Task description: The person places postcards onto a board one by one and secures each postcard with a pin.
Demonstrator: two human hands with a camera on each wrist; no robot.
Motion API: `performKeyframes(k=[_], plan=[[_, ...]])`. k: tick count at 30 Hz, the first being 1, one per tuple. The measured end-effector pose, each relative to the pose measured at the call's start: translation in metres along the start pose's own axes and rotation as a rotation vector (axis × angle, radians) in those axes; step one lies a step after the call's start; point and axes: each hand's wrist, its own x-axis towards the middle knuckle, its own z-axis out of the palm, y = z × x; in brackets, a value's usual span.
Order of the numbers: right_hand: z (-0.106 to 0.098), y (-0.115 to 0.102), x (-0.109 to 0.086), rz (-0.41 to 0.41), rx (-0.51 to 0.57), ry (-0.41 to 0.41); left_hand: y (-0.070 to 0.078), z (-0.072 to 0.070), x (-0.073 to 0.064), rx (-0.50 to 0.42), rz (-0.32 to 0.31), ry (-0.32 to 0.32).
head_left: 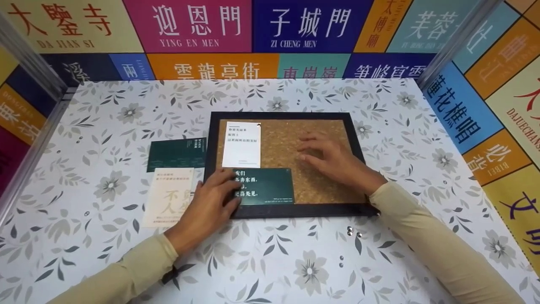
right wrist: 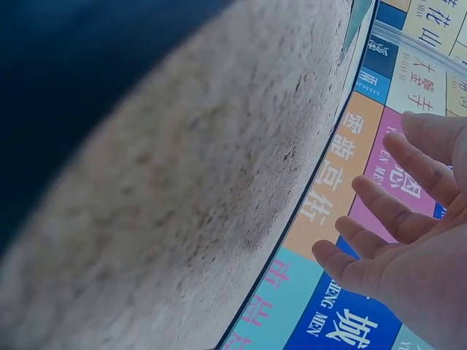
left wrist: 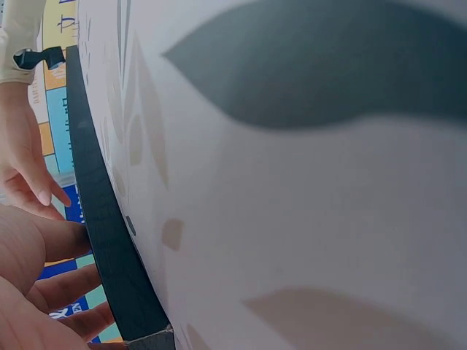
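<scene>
A cork board [head_left: 325,185] in a black frame [head_left: 291,210] lies on the table. My left hand [head_left: 215,200] rests at the left end of a dark green card [head_left: 270,188] with white text, its fingertips over the card's edge. This card lies along the board's lower left. Above it, a white card [head_left: 241,147] with printed lines has a small dark dot at its upper right corner. My right hand [head_left: 333,160] is over the bare cork on the right, fingers loosely bent and holding nothing. In the right wrist view its fingers [right wrist: 398,211] are spread apart.
Left of the board lie another dark green card [head_left: 177,156] and a cream card [head_left: 166,207], partly behind my left hand. Several small shiny balls [head_left: 350,231] sit on the floral tablecloth [head_left: 105,261] in front of the board. Colourful lettered panels [head_left: 194,25] surround the table.
</scene>
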Motion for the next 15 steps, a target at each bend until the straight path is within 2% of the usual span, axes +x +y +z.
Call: performKeyframes(k=[15], plan=[[-0.002, 0.0, -0.022, -0.083, 0.001, 0.041, 0.0, 0.0, 0.0, 0.005, 0.006, 0.002]])
